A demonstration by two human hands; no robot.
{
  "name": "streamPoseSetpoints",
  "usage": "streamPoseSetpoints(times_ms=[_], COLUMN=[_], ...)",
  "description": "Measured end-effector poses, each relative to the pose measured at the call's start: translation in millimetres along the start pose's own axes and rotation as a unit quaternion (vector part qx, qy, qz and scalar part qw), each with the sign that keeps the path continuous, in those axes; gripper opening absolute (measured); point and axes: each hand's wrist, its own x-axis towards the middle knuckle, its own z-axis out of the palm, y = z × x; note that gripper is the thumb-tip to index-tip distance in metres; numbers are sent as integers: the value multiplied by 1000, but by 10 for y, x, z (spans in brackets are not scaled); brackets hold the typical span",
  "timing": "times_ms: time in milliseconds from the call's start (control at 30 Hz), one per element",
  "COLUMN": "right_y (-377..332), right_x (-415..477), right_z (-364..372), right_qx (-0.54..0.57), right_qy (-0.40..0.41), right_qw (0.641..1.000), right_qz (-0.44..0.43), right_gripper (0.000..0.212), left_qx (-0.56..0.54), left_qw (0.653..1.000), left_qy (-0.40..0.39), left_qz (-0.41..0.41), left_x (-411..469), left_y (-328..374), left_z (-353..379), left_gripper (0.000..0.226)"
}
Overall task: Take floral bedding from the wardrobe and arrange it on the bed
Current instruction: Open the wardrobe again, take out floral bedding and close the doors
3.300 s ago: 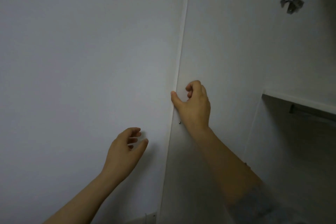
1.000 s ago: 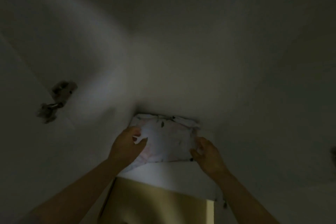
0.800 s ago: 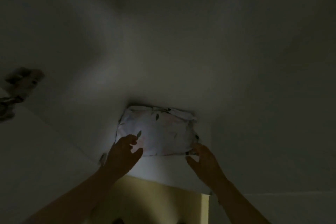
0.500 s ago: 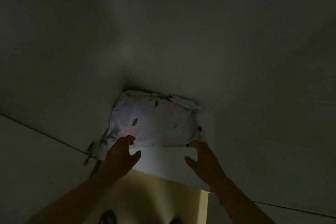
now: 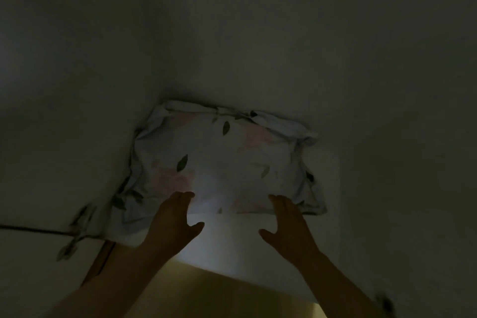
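Note:
A folded bundle of floral bedding [image 5: 222, 160], white with pink blooms and dark green leaves, lies on a white shelf [image 5: 232, 240] inside the dim wardrobe. My left hand [image 5: 173, 222] reaches up to its lower left edge, fingers spread, fingertips touching the cloth. My right hand [image 5: 289, 227] is at the lower right edge, fingers spread, fingertips at the fabric. Neither hand has closed on it. A loose corner of the bedding [image 5: 77, 230] hangs off to the left.
Dark white wardrobe walls [image 5: 387, 85] surround the shelf on all sides. A yellowish lit panel [image 5: 232, 297] shows below the shelf between my forearms. A brown edge [image 5: 100, 261] runs at the lower left.
The view moved closer and the bedding now looks larger. Both hands slid from its sides to its lower edge, fingers spread. Earlier my hands were on the wardrobe door.

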Motion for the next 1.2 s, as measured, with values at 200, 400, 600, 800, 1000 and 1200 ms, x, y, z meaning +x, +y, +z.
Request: streamPoseSetpoints(times_ms=[200, 400, 600, 800, 1000, 1200], right_y=[365, 561, 706, 803, 753, 665], right_x=[702, 1256, 1613, 1880, 2145, 2112], right_z=[732, 1179, 1429, 1529, 1668, 1466], right_qx=[-49, -60, -125, -157, -144, -55], right_qy=[3, 20, -17, -8, 128, 175], right_qw=[999, 998, 992, 987, 981, 982], right_qz=[-12, -9, 12, 3, -9, -36], right_gripper=[93, 98, 107, 102, 38, 26], left_qx=[87, 153, 168, 214, 194, 15], left_qw=[993, 985, 984, 973, 974, 996], left_qy=[-15, -16, -39, -62, -72, -16], left_qz=[74, 78, 53, 63, 95, 89], left_x=[574, 1055, 1363, 1672, 1851, 1734], left_y=[-604, -933, -984, -1089, -1174, -1067], left_z=[731, 1102, 1349, 1496, 1580, 1398], left_gripper=[87, 111, 110, 108, 75, 24])
